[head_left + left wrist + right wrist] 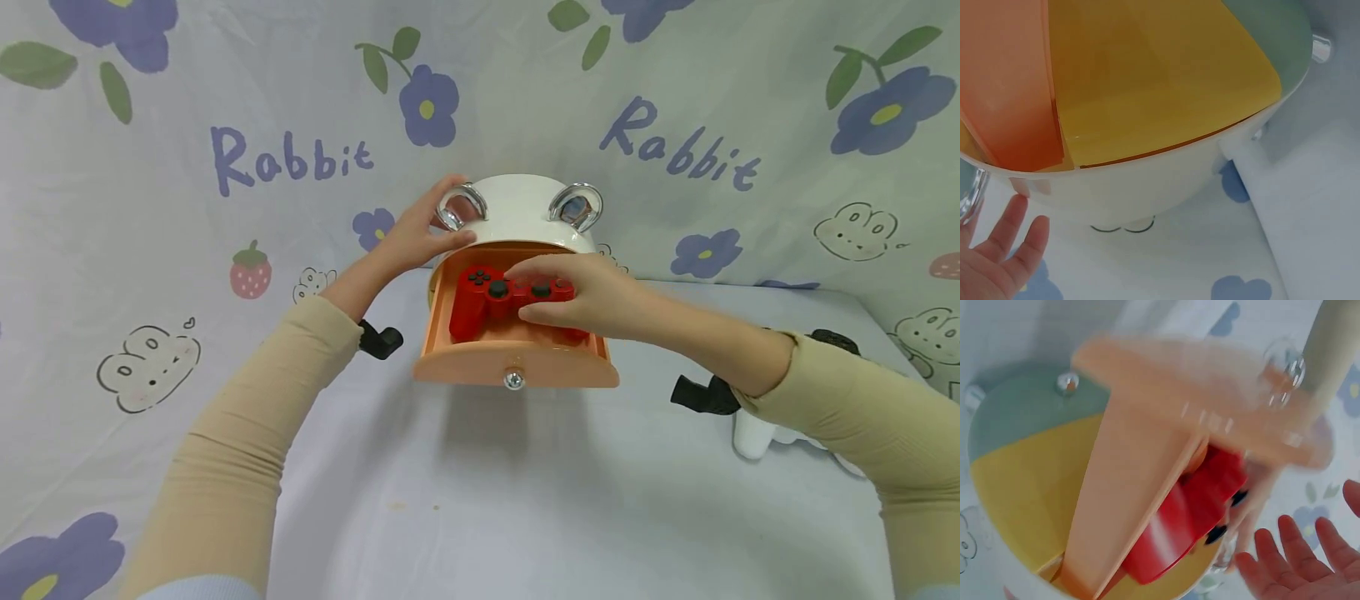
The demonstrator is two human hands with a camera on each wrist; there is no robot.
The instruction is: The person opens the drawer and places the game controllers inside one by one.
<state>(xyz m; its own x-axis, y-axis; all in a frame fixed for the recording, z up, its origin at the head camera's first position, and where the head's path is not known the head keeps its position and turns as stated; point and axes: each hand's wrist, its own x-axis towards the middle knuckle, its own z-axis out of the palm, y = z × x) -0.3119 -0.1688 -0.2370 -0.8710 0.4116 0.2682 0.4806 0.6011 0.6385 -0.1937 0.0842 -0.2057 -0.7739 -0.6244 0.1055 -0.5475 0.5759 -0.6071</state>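
The glossy red plastic game controller (476, 304) lies in the peach-orange plastic drawer (461, 367), mostly to the left of and below the fingers of the right hand (596, 293), its long axis running crosswise. That hand is the nearer — fingers spread and relaxed over the controller's right end, gripping nothing; contact is unclear. The left hand's (429, 229) fingers lie loosely extended at the rounded white casing (517, 208), beside a shiny silver loop (472, 194).
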